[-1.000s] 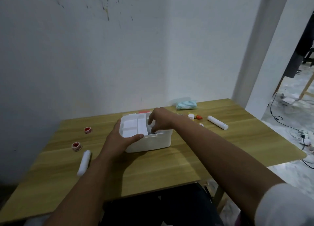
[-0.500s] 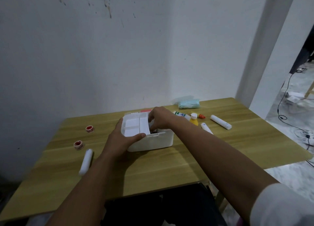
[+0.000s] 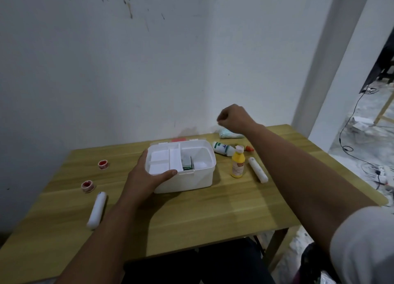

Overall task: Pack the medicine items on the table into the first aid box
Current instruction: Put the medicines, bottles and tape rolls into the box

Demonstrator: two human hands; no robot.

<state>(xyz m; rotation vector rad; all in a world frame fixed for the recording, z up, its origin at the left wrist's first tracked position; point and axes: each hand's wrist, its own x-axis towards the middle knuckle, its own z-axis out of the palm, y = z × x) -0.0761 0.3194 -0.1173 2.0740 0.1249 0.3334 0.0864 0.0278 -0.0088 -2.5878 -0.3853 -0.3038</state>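
Barely begun: one green carton [image 3: 187, 164] inside the first aid box [image 3: 187, 177] at frame centre. Left hand [image 3: 145, 177] clamped on its near-left corner; right hand [image 3: 233, 118] curled shut, raised at upper right, contents not discernible. Still out: yellow bottle [image 3: 237, 165], white bottle [image 3: 222, 149], rolls, tapes, packet.

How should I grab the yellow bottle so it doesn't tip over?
Take the yellow bottle around its wide middle, fingers on one side and thumb on the other, coming from the right, where the right hand is free. It stands upright with a narrow capped neck on top, so the body probably gives a steadier hold. Mind the white tube lying close beside it.
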